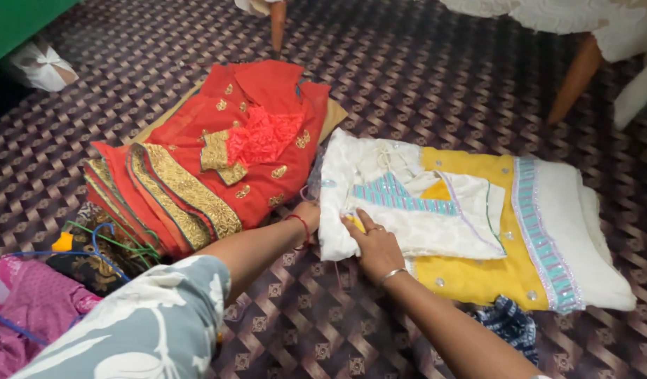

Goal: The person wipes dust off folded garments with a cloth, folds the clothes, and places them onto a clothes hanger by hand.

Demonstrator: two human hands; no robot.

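Nearest us, our left sleeve, grey with pale leaf shapes, covers the upper arm, and the bare forearm stretches forward across the patterned carpet. Our left hand reaches the near left edge of the folded cream and yellow garment; its fingers are tucked out of sight at the cloth, so we cannot tell whether they grip it. Our right hand, wearing a bangle and ring, lies palm down with fingers spread flat on the same garment's near corner, pressing rather than gripping. To the left lie coloured hangers on a pink cloth. Farther off sits the folded red and gold garment, just beside the cream one. Beyond stand wooden furniture legs.
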